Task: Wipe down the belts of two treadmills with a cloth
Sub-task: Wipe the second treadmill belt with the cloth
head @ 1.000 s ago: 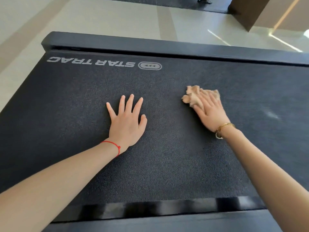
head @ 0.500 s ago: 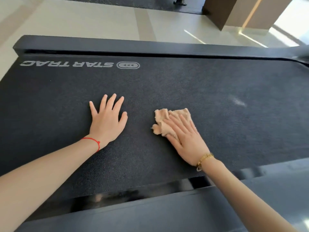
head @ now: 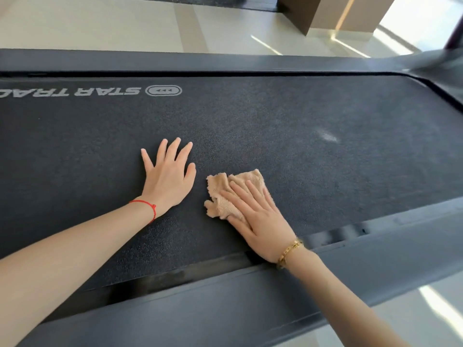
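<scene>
A crumpled tan cloth lies flat on the dark, grainy treadmill belt, near its front edge, partly covered by a hand.

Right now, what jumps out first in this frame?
The tan cloth, pressed flat under the right hand near the treadmill belt's near edge. The left hand lies flat, fingers spread, on the belt just left of it. A pale smudge sits farther right; the STAR TRAC logo is far left.
</scene>
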